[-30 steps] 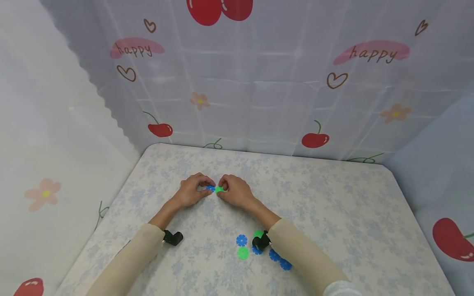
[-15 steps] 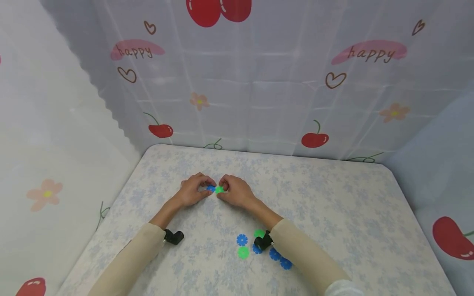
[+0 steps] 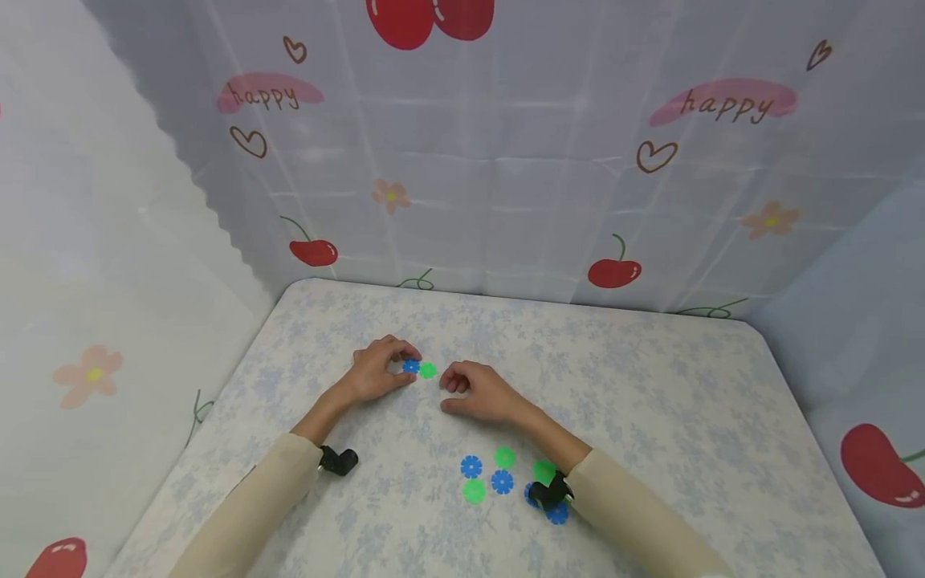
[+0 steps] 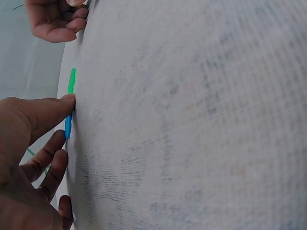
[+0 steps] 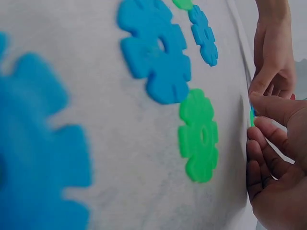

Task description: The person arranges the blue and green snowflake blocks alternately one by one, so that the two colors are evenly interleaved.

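Observation:
My left hand (image 3: 374,372) holds a blue flower-shaped plastic disc (image 3: 411,366) between thumb and fingers near the back of the table. Right beside that disc, edge to edge, lies a green disc (image 3: 428,370) of the same kind. The left wrist view has the green disc (image 4: 72,80) and blue disc (image 4: 68,127) edge-on in one line, the thumb covering where they meet. To the right of the pair, my right hand (image 3: 482,391) is apart from the green disc, its fingers loosely bent with nothing between them.
Several loose blue and green discs lie nearer the front, among them a blue disc (image 3: 471,466) and a green disc (image 3: 474,491). The right wrist camera (image 3: 551,491) hides part of some. A patterned cloth covers the table (image 3: 636,385); a printed curtain (image 3: 491,217) stands behind it.
My right hand has let go of the green disc and drawn back to the right and toward the front. The left hand stays in place. More loose discs show beside the right forearm.

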The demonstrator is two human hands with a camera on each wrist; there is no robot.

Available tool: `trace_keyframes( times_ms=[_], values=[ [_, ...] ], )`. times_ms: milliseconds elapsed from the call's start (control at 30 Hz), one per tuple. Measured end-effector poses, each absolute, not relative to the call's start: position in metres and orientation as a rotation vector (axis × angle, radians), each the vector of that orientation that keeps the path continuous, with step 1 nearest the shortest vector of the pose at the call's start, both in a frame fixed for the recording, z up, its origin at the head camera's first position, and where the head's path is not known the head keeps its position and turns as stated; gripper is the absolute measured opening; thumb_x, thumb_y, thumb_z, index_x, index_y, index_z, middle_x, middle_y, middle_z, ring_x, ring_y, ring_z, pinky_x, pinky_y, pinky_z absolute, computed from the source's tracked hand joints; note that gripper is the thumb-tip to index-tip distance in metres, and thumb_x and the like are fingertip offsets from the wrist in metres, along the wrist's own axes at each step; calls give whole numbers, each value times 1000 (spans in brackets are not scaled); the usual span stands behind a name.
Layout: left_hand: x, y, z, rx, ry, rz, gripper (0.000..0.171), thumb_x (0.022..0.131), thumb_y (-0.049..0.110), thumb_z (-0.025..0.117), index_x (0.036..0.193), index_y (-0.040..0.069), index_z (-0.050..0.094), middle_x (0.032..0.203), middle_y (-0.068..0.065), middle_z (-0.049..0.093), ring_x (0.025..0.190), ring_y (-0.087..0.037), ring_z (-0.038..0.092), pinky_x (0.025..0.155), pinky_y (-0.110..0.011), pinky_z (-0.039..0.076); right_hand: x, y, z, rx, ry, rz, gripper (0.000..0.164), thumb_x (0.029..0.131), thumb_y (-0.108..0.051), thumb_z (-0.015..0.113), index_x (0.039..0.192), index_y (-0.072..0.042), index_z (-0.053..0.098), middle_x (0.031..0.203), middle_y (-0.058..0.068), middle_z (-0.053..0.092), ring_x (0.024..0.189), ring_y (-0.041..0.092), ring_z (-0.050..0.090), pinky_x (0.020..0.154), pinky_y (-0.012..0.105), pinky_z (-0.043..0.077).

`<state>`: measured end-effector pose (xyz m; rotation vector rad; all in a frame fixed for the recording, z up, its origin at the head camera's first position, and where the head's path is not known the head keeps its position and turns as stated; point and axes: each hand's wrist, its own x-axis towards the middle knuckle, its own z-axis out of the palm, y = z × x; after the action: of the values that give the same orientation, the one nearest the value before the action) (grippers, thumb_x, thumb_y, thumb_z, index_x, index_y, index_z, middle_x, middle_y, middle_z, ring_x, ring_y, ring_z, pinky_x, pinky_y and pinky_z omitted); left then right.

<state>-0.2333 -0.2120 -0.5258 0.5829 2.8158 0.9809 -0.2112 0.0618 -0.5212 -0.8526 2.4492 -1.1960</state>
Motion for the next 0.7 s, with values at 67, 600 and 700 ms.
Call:
trace_keyframes(
  times_ms=[67, 600, 700],
  values=[
    [-234, -212, -526, 586, 2814, 973, 30, 94, 27, 85, 121, 23, 75, 120, -4, 66, 113, -25, 61, 100, -64, 31, -206, 66, -521, -862, 2428, -1190, 27, 95, -22, 84, 117, -10, 73, 109, 4, 73, 101, 16, 65, 94, 31, 54],
    [-235, -200, -523, 644, 2815, 898, 36, 92, 37, 86, 123, 24, 75, 125, -5, 65, 115, -27, 55, 99, -60, 31, -162, 107, -509, -1037, 2269, -1024, 16, 97, -25, 82, 113, -21, 81, 112, 0, 74, 108, 17, 63, 100, 32, 49],
    [-233, -198, -522, 661, 2816, 921, 34, 92, 35, 86, 123, 23, 76, 125, -5, 66, 115, -28, 56, 98, -59, 32, -156, 112, -511, -1067, 2278, -981, 20, 96, -30, 84, 115, -25, 80, 114, -6, 73, 109, 11, 61, 101, 31, 43]
  ],
)
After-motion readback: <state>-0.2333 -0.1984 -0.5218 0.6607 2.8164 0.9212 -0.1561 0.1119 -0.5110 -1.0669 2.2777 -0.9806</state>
